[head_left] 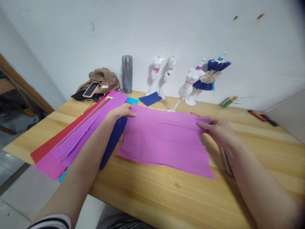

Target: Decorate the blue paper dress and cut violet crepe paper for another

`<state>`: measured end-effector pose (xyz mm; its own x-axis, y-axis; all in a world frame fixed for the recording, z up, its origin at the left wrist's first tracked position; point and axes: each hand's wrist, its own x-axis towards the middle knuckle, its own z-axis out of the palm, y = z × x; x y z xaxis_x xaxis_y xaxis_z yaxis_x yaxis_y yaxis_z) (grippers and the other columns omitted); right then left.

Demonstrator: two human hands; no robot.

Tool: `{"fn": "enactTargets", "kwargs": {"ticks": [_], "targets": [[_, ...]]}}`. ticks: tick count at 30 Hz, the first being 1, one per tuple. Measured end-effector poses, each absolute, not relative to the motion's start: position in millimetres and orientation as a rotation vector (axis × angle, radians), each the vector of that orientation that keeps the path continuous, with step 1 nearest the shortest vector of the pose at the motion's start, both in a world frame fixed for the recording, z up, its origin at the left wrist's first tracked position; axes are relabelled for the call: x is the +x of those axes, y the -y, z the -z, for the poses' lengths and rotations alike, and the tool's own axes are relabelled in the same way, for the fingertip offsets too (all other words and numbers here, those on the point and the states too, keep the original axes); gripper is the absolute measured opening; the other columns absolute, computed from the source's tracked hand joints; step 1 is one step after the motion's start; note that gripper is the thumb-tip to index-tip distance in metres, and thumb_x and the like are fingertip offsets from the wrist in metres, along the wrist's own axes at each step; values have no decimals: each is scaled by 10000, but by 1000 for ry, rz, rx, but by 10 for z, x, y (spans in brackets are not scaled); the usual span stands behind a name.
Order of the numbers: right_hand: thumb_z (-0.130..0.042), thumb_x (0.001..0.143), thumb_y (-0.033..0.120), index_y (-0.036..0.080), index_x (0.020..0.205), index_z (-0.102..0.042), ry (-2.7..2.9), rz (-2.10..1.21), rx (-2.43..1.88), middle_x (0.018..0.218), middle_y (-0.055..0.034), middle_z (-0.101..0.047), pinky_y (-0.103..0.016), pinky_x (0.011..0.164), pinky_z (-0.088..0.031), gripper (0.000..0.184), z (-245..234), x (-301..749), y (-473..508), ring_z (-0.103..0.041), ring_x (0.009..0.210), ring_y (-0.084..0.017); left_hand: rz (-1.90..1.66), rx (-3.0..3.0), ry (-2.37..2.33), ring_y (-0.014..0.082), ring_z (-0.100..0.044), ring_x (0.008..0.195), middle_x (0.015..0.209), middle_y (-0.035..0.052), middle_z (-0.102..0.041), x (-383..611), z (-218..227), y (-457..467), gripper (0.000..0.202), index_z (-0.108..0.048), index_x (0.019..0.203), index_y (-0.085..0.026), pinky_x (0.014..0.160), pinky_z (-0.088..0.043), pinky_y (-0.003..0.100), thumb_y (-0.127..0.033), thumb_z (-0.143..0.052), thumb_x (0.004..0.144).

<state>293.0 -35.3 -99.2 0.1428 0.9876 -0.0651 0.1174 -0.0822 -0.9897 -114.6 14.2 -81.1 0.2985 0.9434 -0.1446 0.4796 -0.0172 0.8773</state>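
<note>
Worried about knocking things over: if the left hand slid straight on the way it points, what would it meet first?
Probably the blue paper past the purple sheet that the left hand grips, then the white figurines; depth is unclear.

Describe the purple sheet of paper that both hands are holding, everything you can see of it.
The purple sheet looks like thin crepe paper, roughly rectangular, with faint creases running across it and a slightly uneven near edge. It lies almost flat on the wooden table. The left hand grips its far left corner, the right hand pinches its far right corner. Its left edge lies beside a dark blue strip; whether they overlap cannot be told.
</note>
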Motion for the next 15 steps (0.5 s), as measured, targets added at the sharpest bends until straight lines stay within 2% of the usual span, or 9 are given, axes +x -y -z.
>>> {"fn": "enactTargets", "kwargs": {"ticks": [2, 5, 7, 10, 13, 15], "targets": [[-888, 482, 273, 205, 780, -747, 1145, -1041, -1407, 713, -14, -723, -250, 571, -500, 336, 982, 2938, 359, -598, 610, -129, -556, 1688, -1281, 104, -506, 567, 560, -56, -494, -1165, 804, -157, 281, -529, 616, -176, 580, -420, 234, -218, -807, 602], [-892, 473, 282, 217, 717, -724, 1172, -981, -1365, 688, 10, -684, -253, 601, -472, 303, 909, 2972, 402, -564, 624, -119, -584, 1811, -1196, 83, -462, 552, 542, -60, -488, -1213, 737, -166, 229, -552, 592, -164, 578, -386, 223, -216, -774, 611], [-889, 498, 305, 219, 651, -721, 1318, -980, -1307, 710, -11, -687, -280, 656, -485, 243, 819, 3009, 453, -584, 675, -142, -576, 1868, -1115, 87, -495, 596, 596, -44, -562, -1283, 667, -156, 131, -639, 659, -151, 621, -403, 223, -217, -747, 630], [-857, 605, 375, 223, 605, -752, 1736, -1099, -1224, 802, -83, -742, -351, 792, -522, 185, 658, 3060, 539, -669, 815, -223, -368, 1937, -1059, 118, -588, 704, 721, -9, -693, -1415, 566, -126, 120, -729, 746, -157, 704, -452, 229, -209, -728, 639], [-789, 719, 463, 233, 685, -813, 2190, -1335, -1217, 958, -127, -792, -395, 866, -542, 234, 539, 3069, 594, -723, 922, -282, -71, 1983, -1125, 147, -650, 818, 910, 30, -776, -1475, 513, -103, 148, -772, 746, -171, 717, -466, 216, -145, -658, 654], [-755, 765, 516, 238, 764, -839, 2388, -1428, -1207, 1034, -127, -797, -423, 922, -542, 290, 507, 3063, 603, -728, 1009, -307, 74, 1998, -1195, 158, -667, 844, 954, 48, -787, -1435, 509, -99, 193, -778, 728, -170, 697, -467, 213, -114, -602, 674]]}}
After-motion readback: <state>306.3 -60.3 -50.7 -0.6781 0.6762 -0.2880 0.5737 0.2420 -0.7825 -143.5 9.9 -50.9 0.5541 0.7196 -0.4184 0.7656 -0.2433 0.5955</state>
